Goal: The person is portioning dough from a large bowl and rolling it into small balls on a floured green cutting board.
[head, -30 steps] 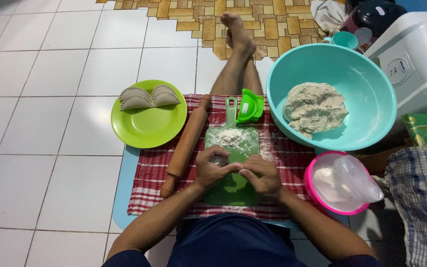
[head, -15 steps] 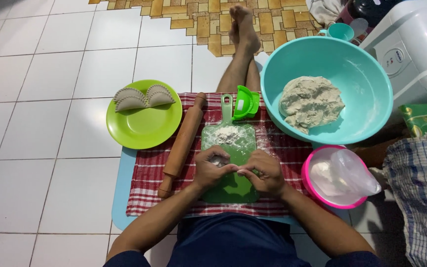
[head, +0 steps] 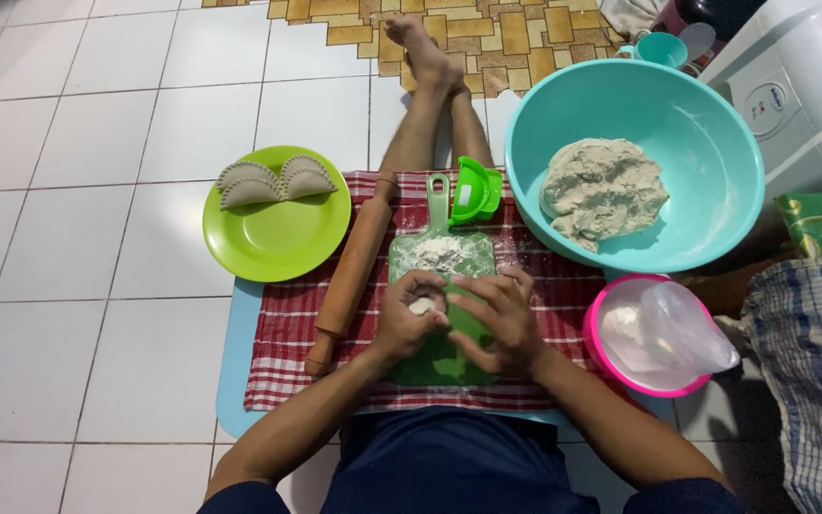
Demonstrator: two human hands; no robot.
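Note:
My left hand (head: 406, 319) cups a small pale lump of dough (head: 421, 306) over a green cutting board (head: 441, 257) dusted with flour. My right hand (head: 495, 322) hovers beside it, fingers curled toward the lump, touching the left hand's fingers. The board lies on a red checked cloth (head: 283, 324). A wooden rolling pin (head: 351, 271) rests to the left of the board. A green dumpling press (head: 476, 190) sits at the board's far end.
A green plate (head: 278, 243) at left holds two crimped dumplings (head: 276, 179). A teal bowl (head: 706, 124) at right holds a large dough mass (head: 603, 190). A pink bowl (head: 601, 319) holds a plastic bag of flour (head: 682, 328). A checked cloth (head: 811, 371) lies far right.
The left hand has turned up and now shows the dough lump in its fingers; the right hand has lifted slightly off the board. The view has shifted a little.

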